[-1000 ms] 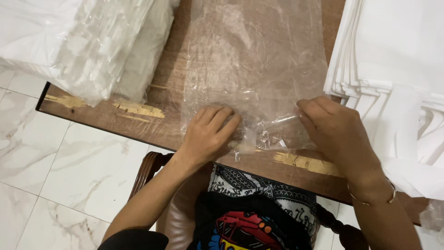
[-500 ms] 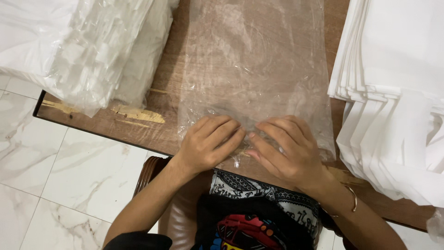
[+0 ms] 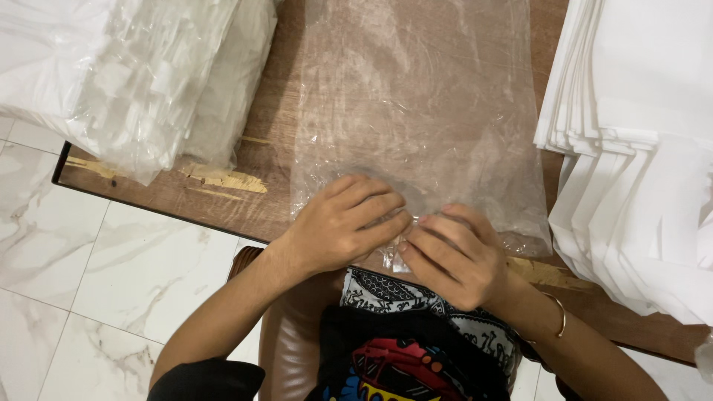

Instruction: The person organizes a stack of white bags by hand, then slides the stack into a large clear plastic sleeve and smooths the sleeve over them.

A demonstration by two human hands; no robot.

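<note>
1. While both hands meet at the table's near edge, the left hand (image 3: 338, 223) lies flat, fingers pressing the clear plastic bag (image 3: 416, 119).
2. Right hand (image 3: 449, 256) pinches the bag's near edge with curled fingertips.
3. Bag lies spread on the wooden table (image 3: 252, 200), between the bagged white stack (image 3: 126, 74) and the folded white cloths (image 3: 639, 148).

Over the last second the right hand (image 3: 454, 256) has slid in from the right side of the clear plastic bag (image 3: 420, 119) to its near edge, so its fingertips now meet the left hand (image 3: 343, 225) there
</note>
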